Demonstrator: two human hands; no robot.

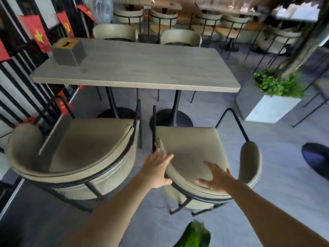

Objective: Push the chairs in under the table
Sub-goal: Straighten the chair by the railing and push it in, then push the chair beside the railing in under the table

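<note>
A long grey wooden table (pixel 142 68) stands ahead on two black pedestal legs. Two beige padded chairs with curved backs and black metal frames are pulled out on my side: the left chair (pixel 85 150) and the right chair (pixel 192 148). My left hand (pixel 157 168) is spread open at the left end of the right chair's curved backrest, fingers apart. My right hand (pixel 215 177) lies open over the middle of that same backrest, palm down. Neither hand is closed around the frame. Two more beige chairs (pixel 115 31) (pixel 181 37) are tucked in on the table's far side.
A brown tissue box (pixel 68 51) sits on the table's left end. A white square planter with green plants (pixel 267 104) stands right of the table. A black slatted partition with red flags (pixel 38 35) lines the left. Another table's black base (pixel 316 157) is at right.
</note>
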